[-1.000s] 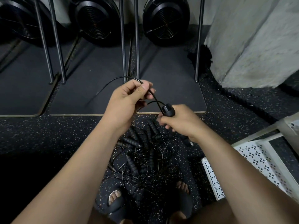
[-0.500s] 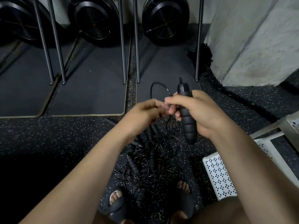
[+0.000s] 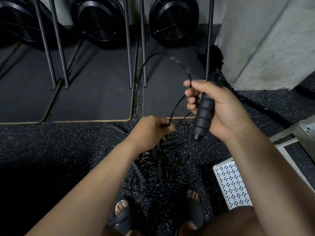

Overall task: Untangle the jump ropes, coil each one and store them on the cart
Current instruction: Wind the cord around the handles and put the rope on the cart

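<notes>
My right hand (image 3: 219, 108) grips a black ribbed jump-rope handle (image 3: 203, 114), held nearly upright, and its fingers also hold a turn of the thin black cord (image 3: 177, 104). My left hand (image 3: 151, 132) pinches that same cord lower down, just above the floor pile. The cord loops out over the dark mat towards the metal posts. A tangled heap of black jump ropes (image 3: 158, 169) with several ribbed handles lies on the speckled floor between my feet. One loose handle (image 3: 117, 127) lies apart at the left. The white perforated cart (image 3: 231, 183) stands at the lower right.
Dark mats (image 3: 92, 92) with thin metal posts (image 3: 129, 48) and black fan-wheel machines (image 3: 100, 21) fill the back. A concrete wall (image 3: 265, 40) rises at the right, with a thick black rope (image 3: 265, 109) along its foot. My sandalled feet (image 3: 121, 213) stand beside the heap.
My right hand has lifted and moved right with the handle turned upright. My left hand has dropped towards the pile, sliding down the cord, so the two hands are now apart.
</notes>
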